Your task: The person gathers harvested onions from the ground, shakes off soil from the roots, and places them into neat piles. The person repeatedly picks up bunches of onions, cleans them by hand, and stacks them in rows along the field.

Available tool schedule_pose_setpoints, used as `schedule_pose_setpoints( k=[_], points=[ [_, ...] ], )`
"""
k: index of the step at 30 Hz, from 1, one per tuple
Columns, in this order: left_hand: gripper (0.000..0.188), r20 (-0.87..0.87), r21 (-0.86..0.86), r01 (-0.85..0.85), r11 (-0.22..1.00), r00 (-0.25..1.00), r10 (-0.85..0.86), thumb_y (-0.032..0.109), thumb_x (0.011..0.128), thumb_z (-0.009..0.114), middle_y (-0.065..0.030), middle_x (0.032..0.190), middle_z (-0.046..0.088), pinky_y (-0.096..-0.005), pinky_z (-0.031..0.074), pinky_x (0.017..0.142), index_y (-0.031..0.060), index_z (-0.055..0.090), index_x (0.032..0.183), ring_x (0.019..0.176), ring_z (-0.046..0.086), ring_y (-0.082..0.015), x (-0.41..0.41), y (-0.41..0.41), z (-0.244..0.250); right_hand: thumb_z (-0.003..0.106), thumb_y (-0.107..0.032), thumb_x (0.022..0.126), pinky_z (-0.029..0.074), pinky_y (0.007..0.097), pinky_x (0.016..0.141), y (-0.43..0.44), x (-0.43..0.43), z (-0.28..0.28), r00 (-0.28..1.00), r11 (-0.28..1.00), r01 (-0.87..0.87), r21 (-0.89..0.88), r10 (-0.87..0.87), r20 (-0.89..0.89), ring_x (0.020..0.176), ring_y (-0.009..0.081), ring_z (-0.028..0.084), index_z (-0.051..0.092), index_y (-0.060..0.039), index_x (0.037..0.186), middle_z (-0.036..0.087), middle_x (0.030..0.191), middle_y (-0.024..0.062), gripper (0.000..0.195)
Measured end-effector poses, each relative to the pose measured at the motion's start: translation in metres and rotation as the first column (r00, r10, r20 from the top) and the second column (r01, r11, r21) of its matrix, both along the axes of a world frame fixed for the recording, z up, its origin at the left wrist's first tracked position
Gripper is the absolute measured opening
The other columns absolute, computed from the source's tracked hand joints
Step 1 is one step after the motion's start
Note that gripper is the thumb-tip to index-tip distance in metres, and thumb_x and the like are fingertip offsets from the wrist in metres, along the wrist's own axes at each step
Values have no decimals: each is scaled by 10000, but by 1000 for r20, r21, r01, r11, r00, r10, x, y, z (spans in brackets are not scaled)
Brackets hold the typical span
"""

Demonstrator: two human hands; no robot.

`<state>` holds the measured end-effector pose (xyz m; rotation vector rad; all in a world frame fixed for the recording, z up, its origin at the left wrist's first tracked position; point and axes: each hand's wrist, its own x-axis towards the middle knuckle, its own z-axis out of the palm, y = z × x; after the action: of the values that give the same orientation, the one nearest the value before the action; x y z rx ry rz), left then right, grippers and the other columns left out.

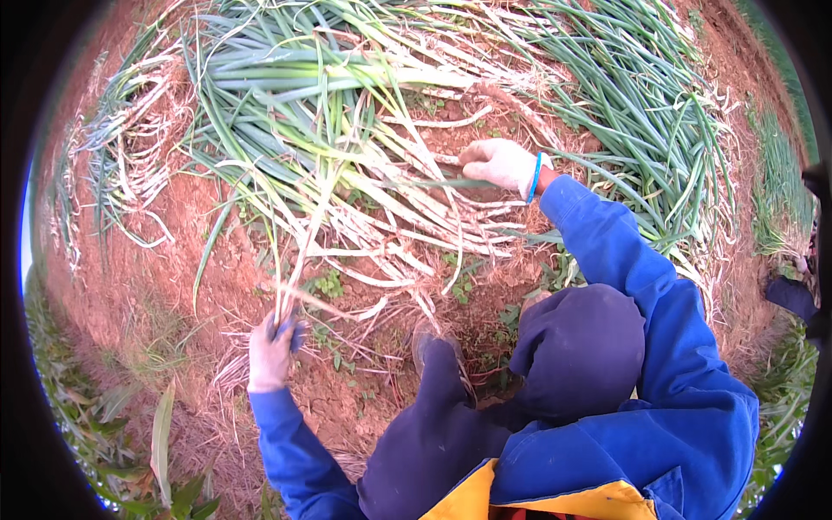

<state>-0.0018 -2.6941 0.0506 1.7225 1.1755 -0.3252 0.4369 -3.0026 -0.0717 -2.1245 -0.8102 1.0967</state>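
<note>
My left hand [270,356], in a pale work glove with blue showing on its palm side, is closed around the lower white ends of a few green onions [311,240]. Their green tops lean away over a large heap of green onions [377,188] on the soil. Over the right side of this heap is my right hand [499,166], also in a pale glove, with a blue band at the wrist. Its bent fingertips meet the end of a white onion stalk [445,158]; whether they grip it is unclear. Loose onions with rooty ends [422,292] lie before my feet.
Another long row of green onions [650,117] lies to the right, and smaller bunches [140,156] to the left. Thin dry stalks [237,364] are piled beside my left hand. Leafy plants [117,448] border the reddish soil [175,273]. Part of a person [793,296] shows at the right edge.
</note>
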Motion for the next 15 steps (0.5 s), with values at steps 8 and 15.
schedule_pose_setpoints(
  k=[8, 15],
  points=[
    [406, 123, -131, -490, 862, 854, 505, 345, 1049, 712, -9, 789, 660, -246, 452, 501, 35, 645, 1303, 576, 575, -79, -189, 10, 51, 769, -384, 929, 546, 464, 1010, 41, 85, 20, 631, 992, 59, -112, 50, 774, 1180, 375, 689, 618, -79, 1399, 716, 1273, 195, 580],
    [429, 543, -50, -997, 58, 22, 839, 293, 1116, 573, 55, 738, 447, -228, 330, 465, 23, 506, 1442, 526, 371, -61, -373, 16, 123, 852, -499, 794, 539, 480, 1031, 44, 116, -15, 650, 903, -66, -425, 362, 668, 1200, 396, 665, 594, -75, 1447, 689, 1268, 211, 820]
  ],
)
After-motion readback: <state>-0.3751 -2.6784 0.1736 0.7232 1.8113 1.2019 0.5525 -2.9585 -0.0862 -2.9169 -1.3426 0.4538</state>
